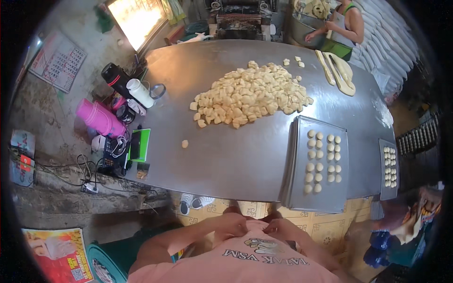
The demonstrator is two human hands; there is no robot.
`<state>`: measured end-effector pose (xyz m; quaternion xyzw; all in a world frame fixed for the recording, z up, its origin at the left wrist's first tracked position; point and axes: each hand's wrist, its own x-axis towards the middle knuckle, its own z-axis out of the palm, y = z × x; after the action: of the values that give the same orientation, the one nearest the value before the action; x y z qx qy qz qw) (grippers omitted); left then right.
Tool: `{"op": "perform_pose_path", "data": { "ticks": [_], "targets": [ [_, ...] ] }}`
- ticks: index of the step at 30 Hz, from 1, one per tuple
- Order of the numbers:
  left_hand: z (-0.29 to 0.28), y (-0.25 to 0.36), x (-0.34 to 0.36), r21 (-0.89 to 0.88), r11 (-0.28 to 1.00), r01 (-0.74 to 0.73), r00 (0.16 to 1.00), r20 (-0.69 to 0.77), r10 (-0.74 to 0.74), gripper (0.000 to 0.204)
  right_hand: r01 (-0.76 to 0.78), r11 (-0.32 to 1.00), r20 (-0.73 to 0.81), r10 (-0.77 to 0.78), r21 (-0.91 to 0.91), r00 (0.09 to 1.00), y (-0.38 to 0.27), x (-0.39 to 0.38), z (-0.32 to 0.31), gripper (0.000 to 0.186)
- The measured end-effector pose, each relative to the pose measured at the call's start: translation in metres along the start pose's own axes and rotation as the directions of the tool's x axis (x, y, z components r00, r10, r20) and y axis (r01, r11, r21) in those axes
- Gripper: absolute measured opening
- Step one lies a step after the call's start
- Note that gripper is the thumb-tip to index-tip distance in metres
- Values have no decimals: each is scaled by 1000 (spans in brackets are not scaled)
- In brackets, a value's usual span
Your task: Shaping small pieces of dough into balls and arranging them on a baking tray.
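Note:
My left hand [233, 225] and my right hand [279, 228] are both at the lower edge of my pink T-shirt [255, 264], with fingers closed on its fabric. The shirt is pulled out a little between them, and the fingertips are partly hidden in the cloth. Ahead of my hands stands a metal-topped table [212, 162]. A big heap of cut dough pieces [250, 92] lies on it, with one dough piece [185, 144] apart at the left. Stacked trays [325, 191] near the right front edge carry rows of round dough balls [310, 154].
Long dough strips [342, 75] lie at the far right, near a co-worker [351, 28] beside a large metal bowl [304, 33]. Another tray [388, 188] rests at the right edge. Jugs, a pink tumbler [99, 118], cables and a green notebook [140, 145] crowd the left.

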<state>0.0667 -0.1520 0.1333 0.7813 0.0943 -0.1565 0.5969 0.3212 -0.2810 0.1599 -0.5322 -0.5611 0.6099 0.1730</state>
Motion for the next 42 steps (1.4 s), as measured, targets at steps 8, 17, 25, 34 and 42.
{"op": "perform_pose_path", "data": {
  "ticks": [8,17,25,34,42],
  "targets": [
    [24,-3,-12,309,941,140,977,-197,-81,24,-74,982,40,82,-174,996,-9,17,25,23],
    [28,-31,-2,-122,991,50,965,-249,-80,28,-181,980,2,182,-82,983,-21,21,31,30],
    [20,-9,12,-275,955,110,976,-151,-156,27,-81,986,157,104,-146,982,17,35,-2,30],
    [23,29,46,-283,897,339,912,-135,-387,19,23,974,326,53,-226,944,66,38,-32,30],
    [18,35,61,-545,793,273,938,-34,-346,14,-26,1000,349,23,6,937,74,29,-48,24]
  ]
}}
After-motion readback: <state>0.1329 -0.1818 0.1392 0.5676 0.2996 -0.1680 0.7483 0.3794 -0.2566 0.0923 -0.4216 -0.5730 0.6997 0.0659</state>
